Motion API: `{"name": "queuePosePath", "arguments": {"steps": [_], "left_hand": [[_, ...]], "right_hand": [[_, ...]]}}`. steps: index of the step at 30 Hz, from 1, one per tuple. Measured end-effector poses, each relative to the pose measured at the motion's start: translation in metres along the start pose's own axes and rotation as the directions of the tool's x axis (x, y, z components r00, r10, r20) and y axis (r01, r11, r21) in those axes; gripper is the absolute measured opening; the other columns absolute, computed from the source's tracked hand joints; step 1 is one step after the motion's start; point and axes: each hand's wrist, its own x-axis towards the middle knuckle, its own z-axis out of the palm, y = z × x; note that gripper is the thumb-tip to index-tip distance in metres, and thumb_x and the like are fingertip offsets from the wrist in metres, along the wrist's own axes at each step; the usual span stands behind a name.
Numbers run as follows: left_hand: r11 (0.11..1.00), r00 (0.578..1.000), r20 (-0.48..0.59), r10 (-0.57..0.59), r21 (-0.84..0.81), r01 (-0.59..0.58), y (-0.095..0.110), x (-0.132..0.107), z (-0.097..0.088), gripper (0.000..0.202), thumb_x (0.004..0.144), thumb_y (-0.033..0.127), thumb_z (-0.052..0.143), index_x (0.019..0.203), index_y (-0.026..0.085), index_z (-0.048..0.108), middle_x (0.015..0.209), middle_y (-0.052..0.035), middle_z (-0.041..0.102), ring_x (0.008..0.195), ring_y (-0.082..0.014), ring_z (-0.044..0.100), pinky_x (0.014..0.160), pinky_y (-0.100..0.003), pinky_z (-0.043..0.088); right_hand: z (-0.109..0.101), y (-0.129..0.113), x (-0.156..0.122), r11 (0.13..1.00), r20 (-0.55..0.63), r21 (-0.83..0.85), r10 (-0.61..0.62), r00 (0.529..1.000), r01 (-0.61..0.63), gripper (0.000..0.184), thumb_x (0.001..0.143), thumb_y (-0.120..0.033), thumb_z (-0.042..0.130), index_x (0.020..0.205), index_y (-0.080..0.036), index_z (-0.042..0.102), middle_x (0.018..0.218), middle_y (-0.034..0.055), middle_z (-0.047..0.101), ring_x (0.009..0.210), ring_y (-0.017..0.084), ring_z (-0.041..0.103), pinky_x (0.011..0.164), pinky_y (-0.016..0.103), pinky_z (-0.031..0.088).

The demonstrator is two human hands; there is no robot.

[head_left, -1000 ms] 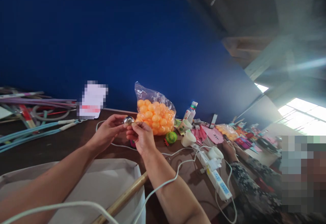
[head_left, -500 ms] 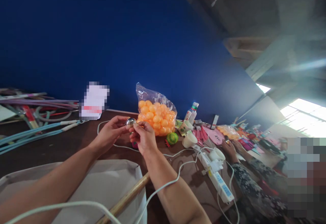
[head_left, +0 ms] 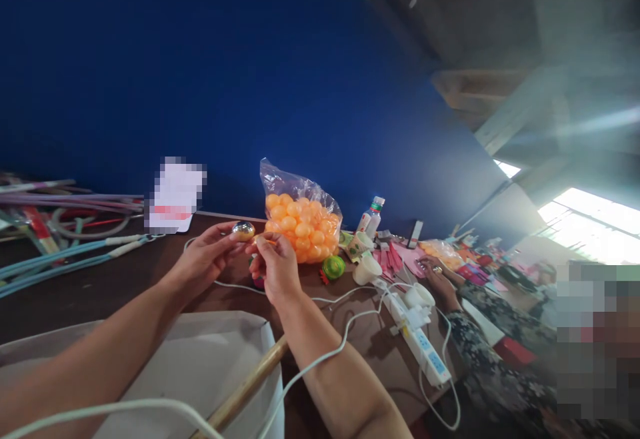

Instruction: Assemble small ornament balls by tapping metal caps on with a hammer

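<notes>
My left hand [head_left: 205,256] is closed in a pinch on a small shiny metal ball [head_left: 243,230], held up above the table. Just to the right, my right hand [head_left: 278,269] has its thumb and fingers pressed together. Something small and orange seems to show at its fingertips, too small to name. The two hands are close but apart. Behind them stands a clear plastic bag [head_left: 304,226] of orange balls. A green and red item [head_left: 333,267] lies to the right of my right hand.
A white power strip [head_left: 417,342] with loose cables lies at right, beside paper cups [head_left: 367,270] and a bottle [head_left: 371,217]. Blue rods [head_left: 65,266] lie at left. In front are a pale box [head_left: 220,332] and a wooden stick [head_left: 250,386]. A co-worker's hands [head_left: 440,282] work at right.
The metal ball, earlier between both hands' fingertips, is now in my left hand alone. My right hand has come off it. The co-worker's hands have shifted a little. The view has moved slightly.
</notes>
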Motion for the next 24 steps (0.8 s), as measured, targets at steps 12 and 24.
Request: {"name": "queuePosePath", "arguments": {"steps": [12, 24], "left_hand": [[0.999, 0.999, 0.045, -0.027, -0.021, 0.028, 0.0012, 0.0006, -0.0025, 0.024, 0.077, 0.014, 0.078, 0.101, 0.013, 0.076, 0.098, -0.0115, 0.079, 0.08, -0.0186, 0.075, 0.074, -0.025, 0.061], [0.998, 0.999, 0.014, -0.046, -0.03, 0.046, 0.0026, -0.0001, -0.0016, 0.019, 0.077, 0.013, 0.076, 0.096, 0.01, 0.075, 0.1, -0.0141, 0.078, 0.083, -0.0212, 0.075, 0.075, -0.028, 0.061]], "right_hand": [[0.0005, 0.0005, -0.0012, 0.999, -0.007, -0.046, -0.005, 1.0, 0.005, 0.032, 0.075, -0.034, 0.071, 0.096, -0.019, 0.051, 0.069, -0.0051, 0.068, 0.038, 0.005, 0.052, 0.033, 0.015, 0.037], [0.0016, 0.0001, -0.0027, 0.996, -0.007, -0.094, -0.004, 1.0, 0.003, 0.033, 0.074, -0.033, 0.072, 0.095, -0.019, 0.051, 0.07, -0.005, 0.069, 0.038, 0.004, 0.051, 0.033, 0.015, 0.038]]}}
